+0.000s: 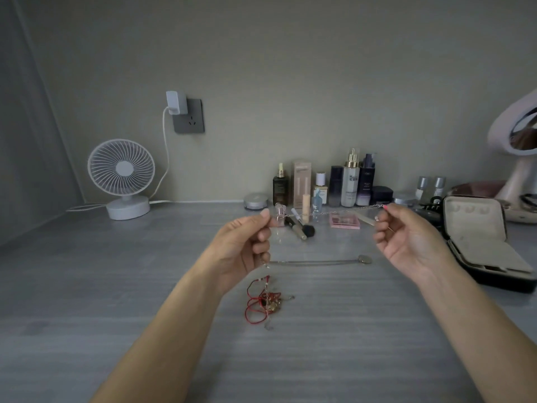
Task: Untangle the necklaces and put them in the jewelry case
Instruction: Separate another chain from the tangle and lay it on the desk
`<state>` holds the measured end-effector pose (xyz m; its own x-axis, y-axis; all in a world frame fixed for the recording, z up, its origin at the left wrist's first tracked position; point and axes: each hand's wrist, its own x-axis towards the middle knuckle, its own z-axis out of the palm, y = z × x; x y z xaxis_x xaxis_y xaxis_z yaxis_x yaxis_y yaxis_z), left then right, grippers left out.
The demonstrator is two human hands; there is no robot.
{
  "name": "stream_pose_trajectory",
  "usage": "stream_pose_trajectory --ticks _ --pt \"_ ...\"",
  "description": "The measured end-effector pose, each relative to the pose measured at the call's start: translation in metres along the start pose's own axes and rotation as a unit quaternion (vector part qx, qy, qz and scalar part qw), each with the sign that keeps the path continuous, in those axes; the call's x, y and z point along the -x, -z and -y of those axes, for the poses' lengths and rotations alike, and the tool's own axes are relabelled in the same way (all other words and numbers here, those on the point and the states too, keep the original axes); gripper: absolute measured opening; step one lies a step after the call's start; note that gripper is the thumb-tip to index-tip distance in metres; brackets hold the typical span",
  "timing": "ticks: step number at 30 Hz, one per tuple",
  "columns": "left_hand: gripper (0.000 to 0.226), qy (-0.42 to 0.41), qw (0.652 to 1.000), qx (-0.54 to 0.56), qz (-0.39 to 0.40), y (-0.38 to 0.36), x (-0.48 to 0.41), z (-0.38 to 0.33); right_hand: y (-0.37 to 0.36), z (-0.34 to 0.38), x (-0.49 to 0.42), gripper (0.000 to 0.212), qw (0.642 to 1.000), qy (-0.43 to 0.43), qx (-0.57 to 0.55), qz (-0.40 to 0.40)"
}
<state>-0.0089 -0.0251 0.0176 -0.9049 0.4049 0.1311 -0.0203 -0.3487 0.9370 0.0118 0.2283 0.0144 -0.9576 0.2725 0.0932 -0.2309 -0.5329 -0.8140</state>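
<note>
Grey desk (87,301) against a plain wall, seen from a head camera looking down at two bare forearms. At centre, the left hand (247,245) and right hand (406,239) hold a thin silver chain (325,211) stretched level between them, clear of the desk; each pinches an end between thumb and fingertip, other fingers loosely curled. Below it, a second chain (316,262) lies straight on the desk, its round pendant at its 3 o'clock end. At 6 o'clock from the hands sits a red tangle (264,301) of cord and charms. An open case (482,239) rests at 3 o'clock. Cosmetics (334,184) line the wall at 12 o'clock, a fan (122,175) at 10 o'clock. One chain looks freed; next it likely needs carrying right into the case without letting it kink.
</note>
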Motion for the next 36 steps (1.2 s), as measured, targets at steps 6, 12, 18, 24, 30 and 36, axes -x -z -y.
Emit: stream_pose_trajectory --ticks 6,12,18,24,30,36 --pt "0.019 0.031 0.987 -0.138 -0.073 0.024 -0.005 -0.004 0.010 0.001 -0.007 0.017 0.999 -0.002 0.028 -0.031" --pt "0.018 0.078 0.948 -0.288 -0.111 0.037 -0.018 -0.016 0.014 0.012 -0.020 0.014 0.985 -0.059 0.137 -0.083" --pt "0.018 0.099 0.925 -0.341 -0.135 0.038 -0.037 -0.026 0.011 0.011 -0.039 0.017 0.959 -0.117 0.234 -0.110" --pt "0.019 0.137 0.870 -0.459 -0.122 0.059 -0.053 -0.020 0.012 -0.010 -0.049 0.017 0.941 -0.115 0.307 -0.087" --pt "0.019 0.165 0.829 -0.526 -0.096 0.079 -0.072 -0.014 0.024 -0.040 -0.061 0.007 0.875 -0.036 0.475 -0.085" --pt "0.022 0.180 0.830 -0.523 -0.072 0.092 -0.090 0.006 0.033 -0.052 -0.081 0.016 0.822 -0.020 0.565 -0.070"
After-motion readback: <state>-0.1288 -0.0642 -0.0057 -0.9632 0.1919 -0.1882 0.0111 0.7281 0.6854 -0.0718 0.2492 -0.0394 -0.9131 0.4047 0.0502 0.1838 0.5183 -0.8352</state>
